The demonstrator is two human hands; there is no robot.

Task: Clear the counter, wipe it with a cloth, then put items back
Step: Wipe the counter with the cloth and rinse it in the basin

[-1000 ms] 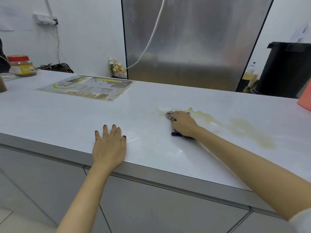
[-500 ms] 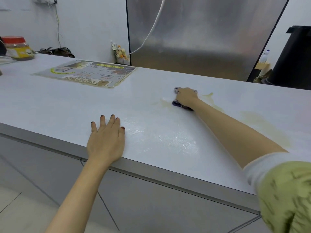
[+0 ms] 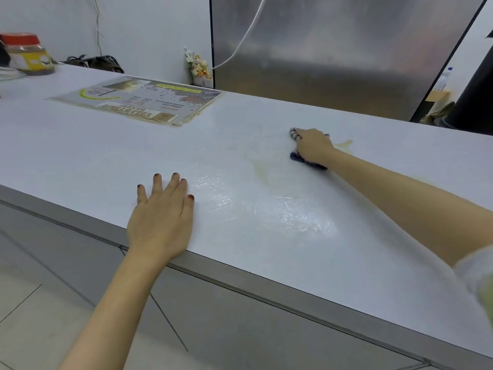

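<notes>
The right hand (image 3: pixel 312 146) grips the dark cloth (image 3: pixel 306 162) right of centre; the left hand (image 3: pixel 160 217) lies flat, uncurled, on the bench (image 3: pixel 80 156).

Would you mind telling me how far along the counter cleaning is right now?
Done: the near counter shows wet wipe streaks. In hand: the right hand holds the cloth against the yellowish spill; the left hand rests flat. Left: spill smears, the menu sheet and jar at the far end, then putting items back.
</notes>
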